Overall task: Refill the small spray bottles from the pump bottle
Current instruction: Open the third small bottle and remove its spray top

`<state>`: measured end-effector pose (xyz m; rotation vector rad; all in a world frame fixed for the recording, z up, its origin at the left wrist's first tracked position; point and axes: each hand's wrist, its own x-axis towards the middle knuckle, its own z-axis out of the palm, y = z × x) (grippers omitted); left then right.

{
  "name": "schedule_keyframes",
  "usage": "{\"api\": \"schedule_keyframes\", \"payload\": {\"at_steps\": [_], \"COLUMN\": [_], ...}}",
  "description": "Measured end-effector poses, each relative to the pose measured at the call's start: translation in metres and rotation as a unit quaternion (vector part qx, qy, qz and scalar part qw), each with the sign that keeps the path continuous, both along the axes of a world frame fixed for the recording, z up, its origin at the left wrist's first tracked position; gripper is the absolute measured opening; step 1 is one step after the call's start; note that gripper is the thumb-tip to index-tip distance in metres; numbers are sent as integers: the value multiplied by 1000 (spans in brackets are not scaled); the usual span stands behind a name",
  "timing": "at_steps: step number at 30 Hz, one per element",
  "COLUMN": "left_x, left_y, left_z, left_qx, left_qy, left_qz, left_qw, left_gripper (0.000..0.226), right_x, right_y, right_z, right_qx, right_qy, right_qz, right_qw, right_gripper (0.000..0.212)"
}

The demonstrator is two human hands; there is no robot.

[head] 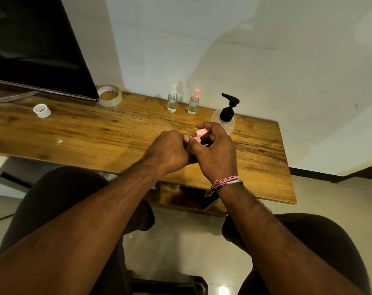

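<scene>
Pink spray cap [200, 133] sits pinched in the right hand [215, 154]; the left hand [170, 152] curls around the bottle beneath, mostly hidden.

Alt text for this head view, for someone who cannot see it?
Both hands, left and right, grip a small pink-topped spray bottle over a wooden desk. Behind stand two more small spray bottles, white-capped and pink-capped, and a black-headed clear pump bottle.
</scene>
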<state>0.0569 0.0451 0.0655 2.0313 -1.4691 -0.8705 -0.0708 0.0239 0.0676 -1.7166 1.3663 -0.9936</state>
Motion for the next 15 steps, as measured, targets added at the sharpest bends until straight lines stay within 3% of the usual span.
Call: {"api": "schedule_keyframes", "payload": {"at_steps": [3,8,15], "left_x": [1,2,1], "left_y": [-1,-2,-2], "left_z": [-2,-5,-7], "left_qx": [13,25,30], "left_qy": [-14,-25,-42], "left_qz": [-11,-23,-32], "left_qw": [1000,999,998], "left_gripper": [14,15,19], "right_x": [-2,-9,-10], "right_y": [0,-2,-3], "right_z": [2,8,3], "right_qx": [0,4,31], "right_qy": [24,31,16], "right_qz": [24,57,69], "right_qw": [999,998,997], "right_gripper": [42,68,45]}}
